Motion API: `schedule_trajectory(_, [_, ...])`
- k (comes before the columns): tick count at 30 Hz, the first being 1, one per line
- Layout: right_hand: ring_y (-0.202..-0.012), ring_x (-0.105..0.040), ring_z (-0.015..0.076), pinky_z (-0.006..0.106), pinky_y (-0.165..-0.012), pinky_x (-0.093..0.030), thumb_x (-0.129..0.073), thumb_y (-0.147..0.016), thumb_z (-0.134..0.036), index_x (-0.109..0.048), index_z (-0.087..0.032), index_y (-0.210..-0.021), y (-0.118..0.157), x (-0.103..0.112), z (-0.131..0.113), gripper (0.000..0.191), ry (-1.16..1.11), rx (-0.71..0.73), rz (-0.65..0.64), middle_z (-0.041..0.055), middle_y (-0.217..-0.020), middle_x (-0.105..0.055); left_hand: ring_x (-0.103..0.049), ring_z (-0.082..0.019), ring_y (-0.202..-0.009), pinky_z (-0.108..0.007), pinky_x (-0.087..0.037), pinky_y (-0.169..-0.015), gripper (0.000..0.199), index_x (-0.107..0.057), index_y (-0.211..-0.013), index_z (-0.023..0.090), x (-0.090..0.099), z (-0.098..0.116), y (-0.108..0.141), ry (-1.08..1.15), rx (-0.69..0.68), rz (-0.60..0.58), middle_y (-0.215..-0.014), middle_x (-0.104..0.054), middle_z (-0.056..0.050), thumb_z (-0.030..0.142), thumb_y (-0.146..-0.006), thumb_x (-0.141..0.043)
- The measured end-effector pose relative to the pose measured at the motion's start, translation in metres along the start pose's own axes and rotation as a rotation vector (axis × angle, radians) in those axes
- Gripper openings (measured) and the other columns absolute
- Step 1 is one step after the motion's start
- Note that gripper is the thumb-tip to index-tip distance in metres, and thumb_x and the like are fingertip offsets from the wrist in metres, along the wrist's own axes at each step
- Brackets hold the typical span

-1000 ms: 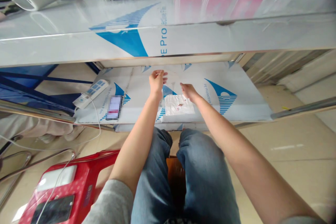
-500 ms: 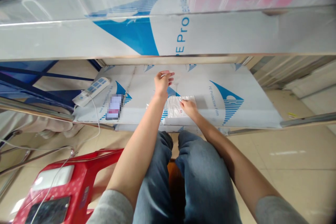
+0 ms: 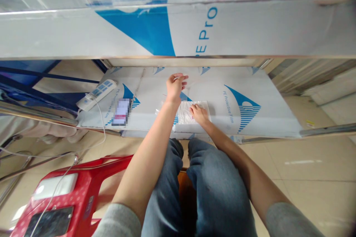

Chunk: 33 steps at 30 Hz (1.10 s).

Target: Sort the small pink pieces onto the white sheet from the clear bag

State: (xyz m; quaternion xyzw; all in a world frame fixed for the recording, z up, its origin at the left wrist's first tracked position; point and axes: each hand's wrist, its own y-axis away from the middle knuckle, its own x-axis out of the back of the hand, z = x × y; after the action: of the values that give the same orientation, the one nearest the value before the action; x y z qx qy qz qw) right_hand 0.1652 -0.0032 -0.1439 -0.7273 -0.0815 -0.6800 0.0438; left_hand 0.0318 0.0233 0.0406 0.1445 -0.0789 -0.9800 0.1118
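My left hand point(image 3: 174, 87) is raised over the lower shelf point(image 3: 150, 114), its thumb and fingers drawn together. A thin whitish sliver shows between them, too small to name. Closer to the shelf's front edge lies a flat white packet point(image 3: 185, 117), thin and slightly crinkled, like plastic or soft tissue. On top of it rests my right hand point(image 3: 199, 114), the fingers slightly bent and apart with their tips on the packet. Left of the packet, partly behind my left wrist, is a bit of clear plastic point(image 3: 159, 109).
A phone with a blurred screen point(image 3: 121, 112) and a white power strip point(image 3: 97, 94) lie at the shelf's left. The upper shelf point(image 3: 125, 31) overhangs in front. A red stool point(image 3: 89, 181) at lower left carries a white box-shaped device point(image 3: 55, 186) and a dark tablet-like device point(image 3: 50, 222).
My right fingers have gone from a pinch at the packet to lying more spread on it. My left hand has shifted slightly right. The view has tilted a little downward.
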Motion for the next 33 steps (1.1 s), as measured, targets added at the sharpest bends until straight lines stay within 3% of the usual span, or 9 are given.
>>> schedule_trajectory(14, [-0.076,-0.052,0.0176,0.027,-0.059,-0.032,-0.02,-0.095,-0.039,-0.054,-0.02,-0.11,0.002,-0.001,0.0,0.042,-0.026,-0.076,0.092,0.0103,-0.106,-0.054,-0.055,-0.008,-0.063,-0.02,-0.039,-0.058,0.017,-0.052,-0.083,0.02,0.003,-0.001,-0.001,0.008,0.01,-0.024,-0.09,-0.067,-0.003,0.022,-0.067,-0.057])
schedule_trajectory(22, [-0.103,-0.044,0.0237,0.028,-0.069,-0.036,-0.027,-0.093,-0.034,-0.056,-0.02,-0.109,0.008,0.01,-0.007,0.036,-0.09,-0.012,0.12,0.0122,-0.11,-0.052,-0.056,-0.009,-0.065,-0.022,-0.04,-0.059,0.015,-0.053,-0.083,0.02,0.003,-0.002,-0.001,0.016,0.007,-0.017,-0.09,-0.067,-0.004,0.019,-0.069,-0.056])
schedule_trajectory(25, [-0.105,-0.044,0.0246,0.029,-0.073,-0.037,-0.026,-0.092,-0.042,-0.058,-0.019,-0.105,0.006,0.021,-0.008,0.041,-0.299,-0.117,0.217,0.0122,-0.109,-0.055,-0.056,-0.009,-0.065,-0.022,-0.04,-0.06,0.014,-0.052,-0.082,0.02,0.004,-0.002,-0.003,-0.002,0.006,-0.007,-0.09,-0.067,-0.004,0.019,-0.068,-0.056])
schedule_trajectory(27, [-0.098,-0.05,0.0227,0.029,-0.073,-0.038,-0.015,-0.092,-0.05,-0.057,-0.017,-0.104,-0.002,0.035,-0.009,0.055,-0.58,-0.26,0.273,0.0124,-0.102,-0.058,-0.055,-0.009,-0.065,-0.021,-0.039,-0.059,0.014,-0.052,-0.081,0.02,0.007,-0.003,-0.004,-0.025,0.007,-0.005,-0.089,-0.068,-0.004,0.019,-0.068,-0.056])
schedule_trajectory(29, [-0.082,-0.056,0.0192,0.028,-0.065,-0.04,0.005,-0.088,-0.054,-0.054,-0.014,-0.11,-0.015,0.052,-0.008,0.075,-0.965,-0.367,0.196,0.0124,-0.095,-0.062,-0.055,-0.009,-0.063,-0.021,-0.039,-0.059,0.013,-0.051,-0.079,0.02,0.01,-0.006,-0.006,-0.058,0.014,-0.022,-0.086,-0.067,-0.004,0.018,-0.067,-0.057])
schedule_trajectory(31, [-0.079,-0.058,0.0171,0.026,-0.062,-0.041,0.007,-0.083,-0.062,-0.053,-0.016,-0.113,-0.029,0.069,-0.008,0.081,-1.288,-0.26,0.089,0.0111,-0.098,-0.064,-0.055,-0.009,-0.062,-0.022,-0.039,-0.059,0.013,-0.051,-0.077,0.019,0.013,-0.011,-0.008,-0.103,0.032,-0.047,-0.082,-0.066,-0.003,0.017,-0.066,-0.057])
schedule_trajectory(33, [-0.079,-0.06,0.016,0.025,-0.063,-0.042,-0.016,-0.082,-0.068,-0.053,-0.019,-0.11,-0.043,0.082,-0.008,0.068,-1.403,-0.182,0.055,0.0092,-0.099,-0.065,-0.055,-0.01,-0.062,-0.023,-0.038,-0.059,0.013,-0.051,-0.074,0.019,0.016,-0.017,-0.012,-0.166,0.051,-0.056,-0.078,-0.064,-0.003,0.016,-0.064,-0.058])
